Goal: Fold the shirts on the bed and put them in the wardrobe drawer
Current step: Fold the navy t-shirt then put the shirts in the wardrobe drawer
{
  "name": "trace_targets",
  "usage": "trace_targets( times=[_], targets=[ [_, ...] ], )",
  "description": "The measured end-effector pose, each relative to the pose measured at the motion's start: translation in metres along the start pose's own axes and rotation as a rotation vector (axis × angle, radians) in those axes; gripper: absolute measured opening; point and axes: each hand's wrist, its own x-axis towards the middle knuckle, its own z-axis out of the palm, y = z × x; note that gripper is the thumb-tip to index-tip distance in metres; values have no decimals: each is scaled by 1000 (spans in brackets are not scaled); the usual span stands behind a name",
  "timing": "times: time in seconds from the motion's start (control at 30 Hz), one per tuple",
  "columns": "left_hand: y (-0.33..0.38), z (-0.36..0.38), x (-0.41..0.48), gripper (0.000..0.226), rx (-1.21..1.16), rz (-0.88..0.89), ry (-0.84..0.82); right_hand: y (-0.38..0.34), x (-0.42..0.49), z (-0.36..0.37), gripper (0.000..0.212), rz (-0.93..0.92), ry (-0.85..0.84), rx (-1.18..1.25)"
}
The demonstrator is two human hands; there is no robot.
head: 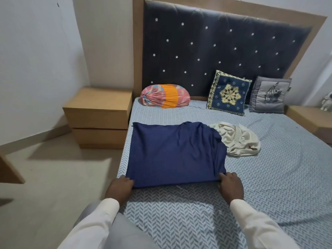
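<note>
Both arms reach forward in white sleeves. Left hand [120, 188] and right hand [231, 186] lie level and well apart, knuckles up. Fingers of each are curled closed, pinching cloth.

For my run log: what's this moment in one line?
step: folding | left hand, right hand: gripping navy shirt near edge | cream shirt: crumpled, unfolded | drawer: unseen
</note>
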Motion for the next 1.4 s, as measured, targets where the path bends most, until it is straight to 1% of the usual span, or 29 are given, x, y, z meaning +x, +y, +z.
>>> trace_targets(
  times=[0.03,0.07,0.1,0.17,0.33,0.53,0.6,0.67,0.73,0.8,0.87,0.9,0.93,0.97,1.0,1.07,1.1,1.13,1.17,1.23,1.27,1.33,1.4],
  targets=[
    [4,-11,-7,16,29,8,-47,-2,-5,-2,18,13,-38,-47],
    [7,-18,-13,23,63,-18,-113,-5,-11,-4,18,22,-67,-95],
    [10,-21,-18,26,112,-24,-144,-7,-17,-3,23,35,-82,-134],
    [14,-23,-24,29,167,-13,-264,-8,-30,0,30,67,-127,-158],
    [23,-29,-36,36,210,11,-362,-4,-68,5,28,159,-209,-83],
    [33,-31,-54,42,246,18,-437,8,-107,7,30,153,-256,-134],
    [36,-32,-59,43,246,22,-472,10,-113,9,32,155,-307,-129],
    [38,-32,-64,45,242,20,-543,9,-118,10,33,151,-392,-108],
    [41,-32,-64,48,228,2,-611,4,-122,7,34,169,-440,-76],
    [49,-37,-62,52,213,4,-716,4,-124,3,33,194,-491,-21],
    [55,-46,-58,57,219,10,-800,5,-125,-2,32,229,-598,89],
    [60,-48,-52,60,199,11,-780,13,-123,1,41,281,-673,218],
    [62,-48,-46,61,141,-4,-718,22,-120,3,55,337,-703,380],
    [68,-47,-37,60,57,-22,-629,34,-117,7,64,413,-662,517],
    [74,-45,-29,58,-37,-30,-539,43,-114,9,63,486,-592,589],
    [93,-38,-16,60,-208,-2,-425,57,-110,11,50,588,-410,585],
    [105,-33,-13,66,-290,22,-405,62,-108,16,44,634,-329,560],
    [118,-28,-11,73,-361,51,-407,64,-108,21,43,650,-298,541],
    [127,-20,-12,79,-395,65,-430,62,-109,28,46,640,-318,504],
    [139,-4,-12,87,-325,79,-493,56,-110,41,49,602,-374,447],
    [141,3,-13,89,-261,76,-515,51,-111,44,46,602,-379,472],
    [143,7,-10,94,-194,59,-539,45,-112,46,28,623,-348,579],
    [143,6,-7,100,-203,33,-545,48,-112,41,13,668,-296,647]
  ],
)
